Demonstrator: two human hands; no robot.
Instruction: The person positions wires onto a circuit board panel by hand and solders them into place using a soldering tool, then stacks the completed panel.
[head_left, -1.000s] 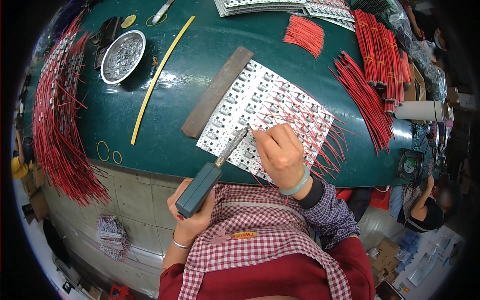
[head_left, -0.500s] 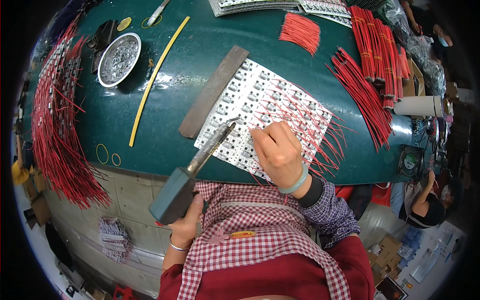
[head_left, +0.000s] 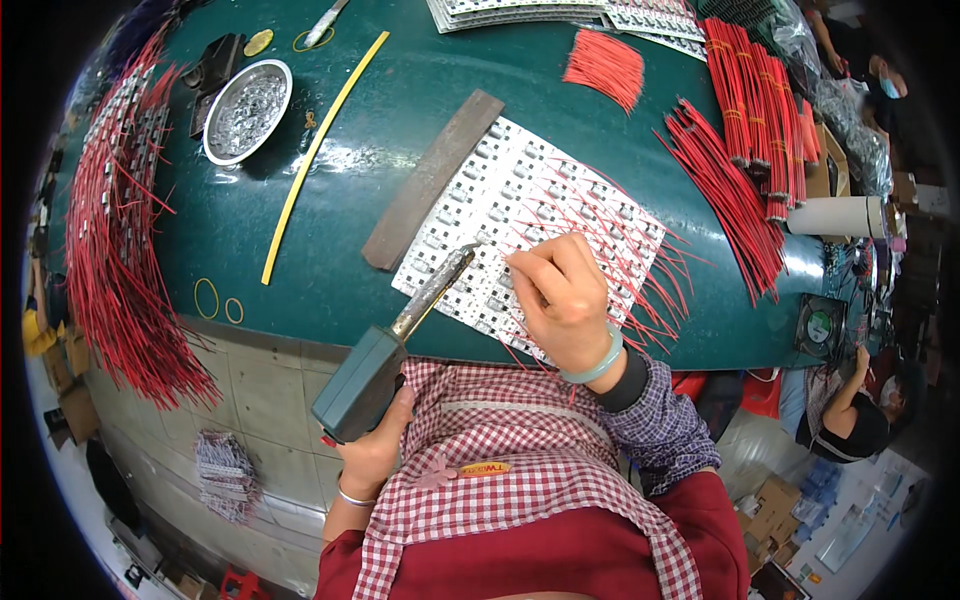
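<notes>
My left hand [head_left: 376, 440] is wrapped round the grip of a dark green soldering gun [head_left: 362, 382]. Its metal barrel slants up to the right, and the tip is over a white circuit board panel [head_left: 478, 208] with rows of small parts. Just right of the tip, the fingers of my right hand [head_left: 566, 298] are pinched on a thin red wire, mostly hidden by the hand. Many red wires [head_left: 610, 240] stick out from the right part of the panel. A dark flat bar [head_left: 432, 180] lies along the panel's left edge.
Red wire bundles [head_left: 740, 90] and loose wires [head_left: 725, 200] lie at the right, a short red pile [head_left: 605, 68] farther back. Stacked panels [head_left: 520, 12] are at the far edge. Leftward are a yellow strip [head_left: 322, 150], a metal bowl [head_left: 248, 112] and wired boards [head_left: 120, 240] hanging over the edge.
The soldering gun's body and my left hand have shifted slightly right and up; its tip stays over nearly the same spot. My right hand keeps its pinch, almost unmoved. The view has shifted slightly.
</notes>
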